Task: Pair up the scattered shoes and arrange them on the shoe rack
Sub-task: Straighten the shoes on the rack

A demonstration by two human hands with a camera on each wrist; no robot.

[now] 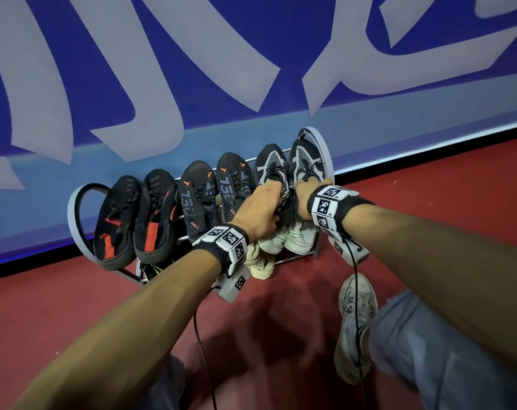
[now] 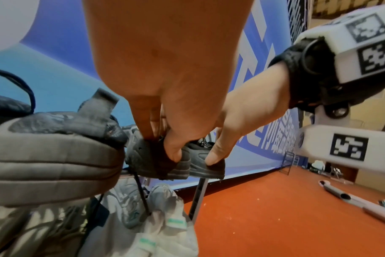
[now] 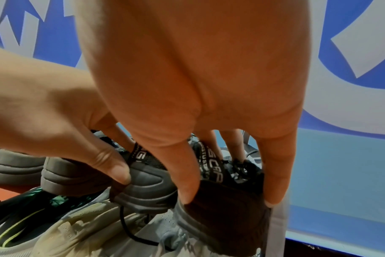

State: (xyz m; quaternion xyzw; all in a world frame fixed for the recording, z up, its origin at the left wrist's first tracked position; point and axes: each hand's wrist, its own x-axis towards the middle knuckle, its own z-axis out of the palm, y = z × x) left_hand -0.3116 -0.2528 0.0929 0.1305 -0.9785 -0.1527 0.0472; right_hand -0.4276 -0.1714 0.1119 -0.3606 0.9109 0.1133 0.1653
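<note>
The shoe rack (image 1: pixel 73 214) stands against the blue wall, and its top tier carries several shoes, toes up. At its right end sit two black-and-white mesh sneakers. My left hand (image 1: pixel 260 208) grips the heel of the left sneaker (image 1: pixel 270 164), thumb under the sole edge. My right hand (image 1: pixel 309 199) pinches the heel of the right sneaker (image 1: pixel 306 161), next to the rack's right hoop. In the left wrist view my left hand (image 2: pixel 163 147) holds that heel (image 2: pixel 143 161). In the right wrist view my right hand (image 3: pixel 229 198) clasps the other heel (image 3: pixel 226 219).
Left of them on the top tier are two black-and-orange shoes (image 1: pixel 218 190) and two black-and-red shoes (image 1: pixel 135 217). The lower tier holds white shoes (image 1: pixel 298 236), cream shoes (image 1: pixel 261 261) and a black-and-green shoe (image 1: pixel 153 269). My own foot (image 1: pixel 354 321) stands on the red floor.
</note>
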